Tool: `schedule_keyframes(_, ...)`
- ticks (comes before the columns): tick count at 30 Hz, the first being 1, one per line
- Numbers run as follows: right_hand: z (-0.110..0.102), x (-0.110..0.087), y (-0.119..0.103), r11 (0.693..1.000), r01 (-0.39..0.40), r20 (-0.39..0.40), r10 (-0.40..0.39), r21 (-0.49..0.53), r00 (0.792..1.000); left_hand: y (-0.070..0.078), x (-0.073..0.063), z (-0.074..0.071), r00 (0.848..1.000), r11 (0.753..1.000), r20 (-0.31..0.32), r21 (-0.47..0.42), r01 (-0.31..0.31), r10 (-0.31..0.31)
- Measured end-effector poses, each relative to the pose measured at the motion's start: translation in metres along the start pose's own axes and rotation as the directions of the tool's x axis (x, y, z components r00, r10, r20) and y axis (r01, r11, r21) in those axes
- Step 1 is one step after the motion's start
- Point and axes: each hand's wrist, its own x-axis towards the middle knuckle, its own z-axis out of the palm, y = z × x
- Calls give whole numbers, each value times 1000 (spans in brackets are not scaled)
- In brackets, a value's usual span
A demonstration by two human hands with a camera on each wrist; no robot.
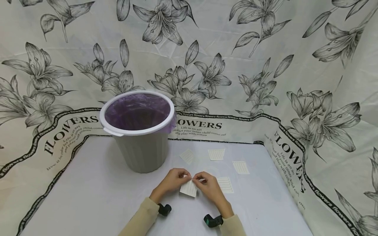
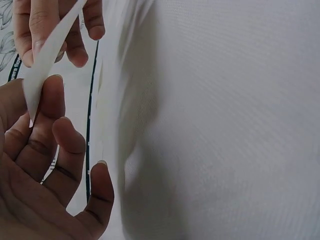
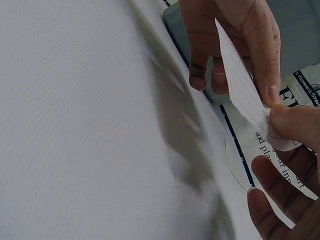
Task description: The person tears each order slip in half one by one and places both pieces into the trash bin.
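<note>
A small lined paper sheet (image 1: 189, 189) is held up off the table between both hands, its lines showing in the right wrist view. My left hand (image 1: 176, 179) pinches its upper edge between thumb and forefinger. Right beside it, my right hand (image 1: 208, 186) pinches the same edge, the fingertips of the two hands almost touching. In the left wrist view the sheet (image 2: 47, 60) appears nearly edge-on, slightly bowed. The other fingers of both hands are loosely bent, away from the paper.
A grey bin (image 1: 144, 150) with a white rim and purple liner stands at the back left. Several lined paper pieces lie on the white table (image 1: 260, 209): one (image 1: 225, 185) beside the right hand, others (image 1: 216, 154) farther back. A flower-printed cloth (image 1: 206, 82) hangs behind.
</note>
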Motion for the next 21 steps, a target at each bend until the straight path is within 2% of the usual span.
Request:
schedule_keyframes(9, 3, 2, -5, 999, 34, -4, -34, -13, 999, -3, -2, -2, 999, 999, -33, 7, 36, -36)
schedule_keyframes(21, 4, 2, -4, 998, 61, -43, -62, -29, 997, 2, -3, -2, 997, 997, -44, -43, 65, -67)
